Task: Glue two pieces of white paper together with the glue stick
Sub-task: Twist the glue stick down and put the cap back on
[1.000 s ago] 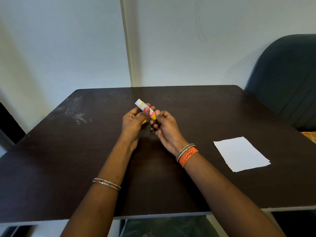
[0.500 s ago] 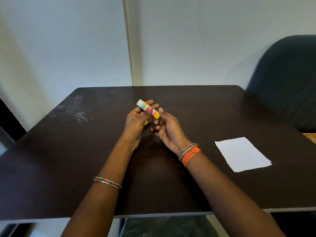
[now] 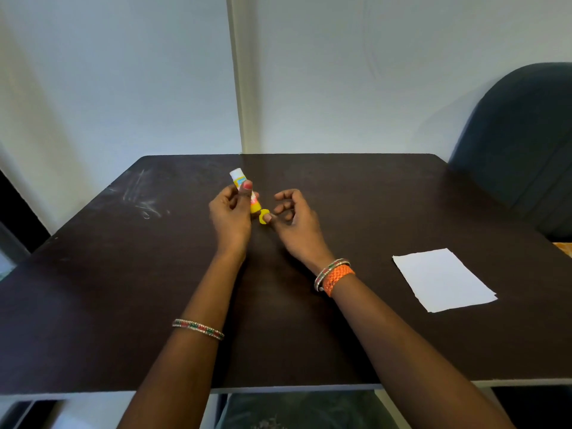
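Observation:
My left hand [image 3: 230, 216] grips a glue stick [image 3: 244, 188] above the middle of the dark table [image 3: 123, 289]. The stick is tilted, white end up and away from me, yellow end down. My right hand [image 3: 297, 224] is just right of it, fingers curled, and pinches a small yellow round cap [image 3: 263, 217] at its fingertips, right below the stick's yellow end. White paper [image 3: 442, 280] lies flat on the table at the right, apart from both hands; a second sheet's edge peeks out beneath it.
A dark upholstered chair [image 3: 520, 144] stands at the table's far right corner. A pale wall runs close behind the table's back edge. The table's front edge is near my body, and white scuff marks [image 3: 144, 202] streak the far left of the top.
My right hand has come away from the glue stick to the right, with the yellow cap now at its fingertips. The left hand has tipped the stick more upright.

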